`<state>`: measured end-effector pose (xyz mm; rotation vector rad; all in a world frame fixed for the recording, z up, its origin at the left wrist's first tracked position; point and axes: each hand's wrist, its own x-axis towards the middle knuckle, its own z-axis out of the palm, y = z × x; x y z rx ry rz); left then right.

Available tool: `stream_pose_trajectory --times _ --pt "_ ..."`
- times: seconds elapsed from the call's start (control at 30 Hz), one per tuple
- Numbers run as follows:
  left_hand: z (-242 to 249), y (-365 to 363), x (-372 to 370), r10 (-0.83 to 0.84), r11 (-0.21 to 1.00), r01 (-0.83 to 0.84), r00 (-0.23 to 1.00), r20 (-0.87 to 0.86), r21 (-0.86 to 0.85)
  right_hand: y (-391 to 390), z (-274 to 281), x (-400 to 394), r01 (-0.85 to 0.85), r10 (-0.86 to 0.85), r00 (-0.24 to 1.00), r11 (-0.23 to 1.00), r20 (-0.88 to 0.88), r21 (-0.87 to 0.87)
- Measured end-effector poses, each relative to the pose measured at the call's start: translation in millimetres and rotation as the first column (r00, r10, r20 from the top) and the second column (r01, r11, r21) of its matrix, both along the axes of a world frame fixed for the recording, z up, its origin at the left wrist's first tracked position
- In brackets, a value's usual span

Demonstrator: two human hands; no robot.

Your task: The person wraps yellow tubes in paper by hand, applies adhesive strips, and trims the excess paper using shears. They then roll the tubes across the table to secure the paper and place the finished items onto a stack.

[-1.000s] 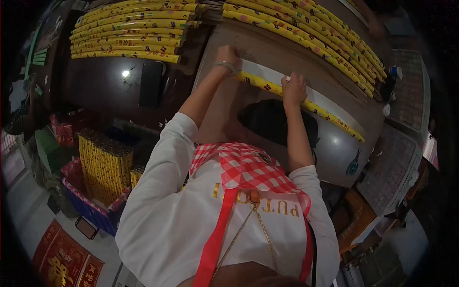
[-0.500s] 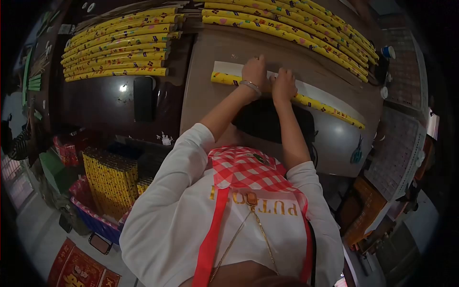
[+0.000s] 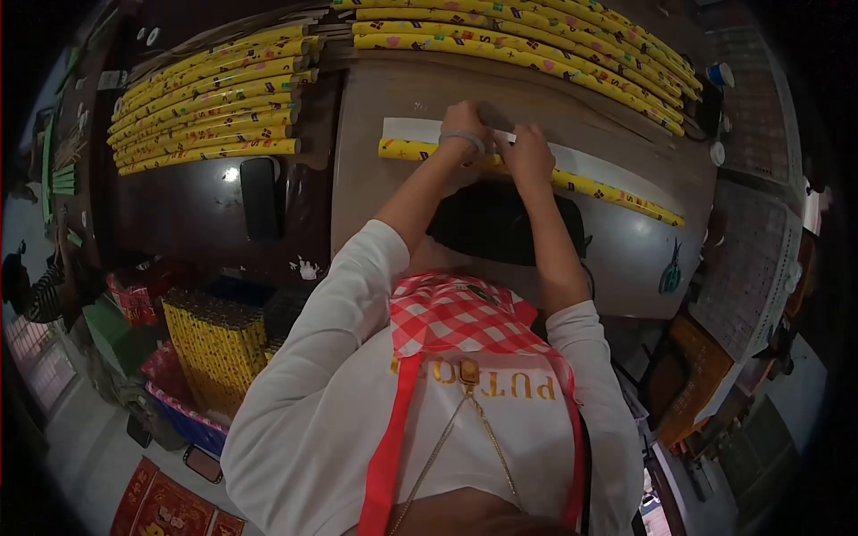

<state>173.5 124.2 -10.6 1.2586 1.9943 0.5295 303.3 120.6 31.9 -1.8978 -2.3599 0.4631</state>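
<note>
A roll of yellow patterned wrapping paper (image 3: 617, 194) lies across the brown table in front of me. A strip of its white underside (image 3: 411, 129) shows flat along the far side. My left hand (image 3: 465, 131), with a bracelet at the wrist, is closed over the roll left of its middle. Just to the right, my right hand (image 3: 529, 158) grips the same roll, fingers curled over its far side. The fingertips of both hands are partly hidden. Between my forearms, on the near side of the roll, sits a black rounded object (image 3: 500, 223).
Finished yellow rolls lie in rows at the back left (image 3: 210, 112) and back right (image 3: 527, 58). A black phone (image 3: 260, 198) rests on the dark table at left. Teal-handled scissors (image 3: 670, 272) lie near the right edge. A bin (image 3: 192, 429) at lower left holds upright yellow rolls.
My left hand has shifted slightly left and tilted forward along the roll. My right hand stays on it. The whole view has moved a little with my head.
</note>
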Motion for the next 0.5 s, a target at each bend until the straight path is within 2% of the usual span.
stream_pose_trajectory --times 0.07,0.27,0.33,0.4,0.47,0.5 --pt "-3.8 0.1 0.1 -0.014 1.000 0.014 1.000 -0.011 0.016 10.3 8.4 12.8 -0.033 0.038 0.999 0.981 0.019 -0.190" --pt "-9.1 0.7 -0.8 -0.013 1.000 0.014 0.999 -0.029 0.020 36.9 -1.7 85.9 -0.078 0.051 0.994 0.957 -0.101 -0.280" --pt "-11.7 0.8 -2.0 -0.025 0.999 0.026 0.999 -0.033 0.027 43.6 5.5 112.3 -0.070 0.050 0.996 0.960 -0.079 -0.273" --pt "-9.4 2.4 -3.4 -0.067 0.997 0.067 0.998 0.012 -0.042 48.5 18.1 134.3 -0.060 0.047 0.997 0.962 -0.055 -0.268" --pt "-1.6 1.8 -3.0 -0.066 0.996 0.067 0.998 0.024 -0.052 53.3 26.0 156.9 0.081 -0.151 0.978 0.909 -0.144 -0.408" --pt "1.9 1.2 -3.2 -0.058 0.997 0.060 0.998 0.029 -0.058 58.8 6.3 177.9 0.093 -0.162 0.973 0.925 -0.162 -0.368"
